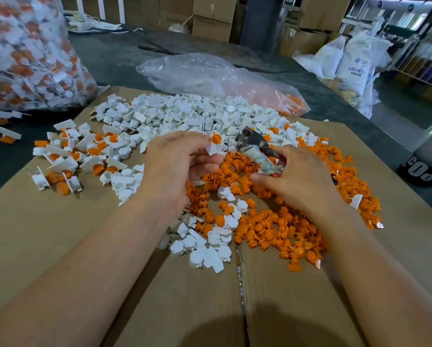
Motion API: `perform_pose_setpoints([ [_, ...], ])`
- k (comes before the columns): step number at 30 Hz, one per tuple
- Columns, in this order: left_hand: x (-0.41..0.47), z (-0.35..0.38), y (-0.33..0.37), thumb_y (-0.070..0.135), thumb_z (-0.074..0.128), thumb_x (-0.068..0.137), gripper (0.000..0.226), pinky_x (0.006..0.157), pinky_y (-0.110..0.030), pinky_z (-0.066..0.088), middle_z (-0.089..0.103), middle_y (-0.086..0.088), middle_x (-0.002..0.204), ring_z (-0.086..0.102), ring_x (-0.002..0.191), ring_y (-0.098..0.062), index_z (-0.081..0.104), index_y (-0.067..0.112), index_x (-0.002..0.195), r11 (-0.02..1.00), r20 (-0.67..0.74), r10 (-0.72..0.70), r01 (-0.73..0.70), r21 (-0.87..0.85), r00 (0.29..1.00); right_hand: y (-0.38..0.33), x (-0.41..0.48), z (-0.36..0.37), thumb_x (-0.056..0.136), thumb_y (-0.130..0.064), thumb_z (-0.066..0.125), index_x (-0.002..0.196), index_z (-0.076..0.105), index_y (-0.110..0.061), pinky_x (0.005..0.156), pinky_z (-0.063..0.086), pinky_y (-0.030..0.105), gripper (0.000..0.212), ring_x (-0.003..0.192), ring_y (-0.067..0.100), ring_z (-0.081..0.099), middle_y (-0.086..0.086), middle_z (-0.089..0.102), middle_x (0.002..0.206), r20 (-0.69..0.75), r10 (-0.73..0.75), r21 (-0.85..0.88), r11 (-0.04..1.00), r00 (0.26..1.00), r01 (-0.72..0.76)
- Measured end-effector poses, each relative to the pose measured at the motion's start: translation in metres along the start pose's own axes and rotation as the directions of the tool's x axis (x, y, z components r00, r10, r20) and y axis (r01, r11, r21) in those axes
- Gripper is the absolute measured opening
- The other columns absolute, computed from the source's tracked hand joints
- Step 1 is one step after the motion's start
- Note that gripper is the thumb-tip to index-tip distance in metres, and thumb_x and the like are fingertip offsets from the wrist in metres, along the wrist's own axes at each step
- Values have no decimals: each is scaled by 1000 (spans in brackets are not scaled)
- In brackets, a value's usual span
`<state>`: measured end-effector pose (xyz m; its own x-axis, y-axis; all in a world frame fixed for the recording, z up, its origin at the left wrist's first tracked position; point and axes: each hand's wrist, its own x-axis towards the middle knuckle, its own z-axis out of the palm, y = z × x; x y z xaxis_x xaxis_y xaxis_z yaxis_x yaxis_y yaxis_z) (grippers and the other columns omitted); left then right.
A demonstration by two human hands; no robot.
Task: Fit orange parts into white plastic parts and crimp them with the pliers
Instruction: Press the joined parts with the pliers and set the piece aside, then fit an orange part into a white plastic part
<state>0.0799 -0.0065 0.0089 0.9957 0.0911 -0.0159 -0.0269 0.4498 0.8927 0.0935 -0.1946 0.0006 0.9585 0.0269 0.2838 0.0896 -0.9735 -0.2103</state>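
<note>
My left hand [182,161] pinches a white plastic part with an orange part seated in it [216,144], held above the cardboard. Just right of it, my right hand [302,179] grips the pliers [256,146] by their cloth-wrapped handles, the dark jaws pointing up-left toward the held part without touching it. Loose orange parts [280,226] lie heaped under and right of my hands. Loose white parts [184,113] are piled behind. Assembled white-and-orange pieces [69,154] lie scattered at the left.
Flattened cardboard [59,234] covers the dark table. A big clear bag of assembled pieces [27,53] stands at the far left. A crumpled clear bag with a few orange parts [217,78] lies behind the white pile. White sacks [355,61] and boxes stand beyond.
</note>
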Motion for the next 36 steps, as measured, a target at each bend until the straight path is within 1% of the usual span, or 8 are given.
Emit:
perform_pose_setpoints([
  [6, 0, 0, 0, -5, 57, 81, 16, 42, -18, 49, 58, -2, 47, 65, 50, -17, 60, 3, 67, 1000, -5, -24, 24, 7, 1000, -1, 3, 5, 69, -61, 64, 121, 53, -16, 73, 31, 29, 69, 102, 24, 50, 7, 57, 110, 59, -5, -49, 999, 998, 8],
  [10, 0, 0, 1, -5, 57, 80, 16, 42, -18, 49, 61, -5, 49, 64, 49, -17, 59, 4, 66, 999, 4, -32, 32, 13, 999, 0, 4, 6, 69, -63, 63, 130, 48, -15, 85, 37, 34, 78, 113, 25, 48, 8, 55, 122, 85, 2, -72, 997, 996, 4],
  [15, 2, -1, 2, -2, 58, 84, 9, 50, -19, 54, 68, -8, 59, 68, 57, -17, 58, 3, 77, 991, -2, -78, 77, -109, 997, 0, 6, 7, 70, -65, 60, 132, 47, -14, 90, 38, 35, 82, 116, 26, 47, 9, 53, 127, 111, 7, -77, 997, 994, 1],
  [22, 12, -11, 7, 0, 55, 88, 4, 53, -18, 53, 68, -11, 69, 70, 67, -20, 57, -1, 91, 941, -195, -119, 47, -336, 974, 1, 9, 11, 70, -69, 56, 132, 45, -12, 92, 36, 35, 85, 121, 26, 42, 9, 49, 132, 171, 16, -58, 998, 985, -7],
  [27, 19, -22, 15, 6, 47, 94, 8, 59, -23, 54, 66, -12, 75, 71, 70, -23, 52, 4, 100, 881, -412, -77, -131, -454, 908, 3, 8, 13, 71, -71, 51, 137, 40, -13, 101, 32, 37, 89, 128, 26, 36, 9, 43, 139, 197, 18, -87, 996, 980, 0],
  [30, 22, -32, 23, 8, 44, 95, 10, 57, -22, 54, 65, -12, 78, 71, 68, -23, 52, 3, 91, 837, -500, -78, -216, -503, 862, 3, 8, 13, 71, -72, 50, 136, 41, -13, 101, 32, 37, 88, 128, 25, 35, 9, 42, 139, 194, 15, -99, 995, 981, 5],
  [33, 23, -39, 30, 11, 41, 96, 15, 58, -26, 57, 65, -15, 79, 70, 61, -24, 51, 3, 88, 769, -522, -103, -265, -582, 847, 2, 7, 13, 72, -71, 50, 135, 41, -15, 100, 32, 38, 85, 127, 26, 35, 9, 42, 137, 188, 27, -104, 995, 982, -7],
  [36, 26, -41, 28, 6, 42, 94, 16, 55, -25, 55, 65, -16, 83, 70, 61, -24, 53, -1, 103, 792, -460, -146, -175, -585, 876, 1, 6, 12, 72, -71, 50, 135, 41, -16, 99, 33, 38, 84, 126, 25, 33, 8, 41, 136, 180, 35, -109, 994, 983, -15],
])
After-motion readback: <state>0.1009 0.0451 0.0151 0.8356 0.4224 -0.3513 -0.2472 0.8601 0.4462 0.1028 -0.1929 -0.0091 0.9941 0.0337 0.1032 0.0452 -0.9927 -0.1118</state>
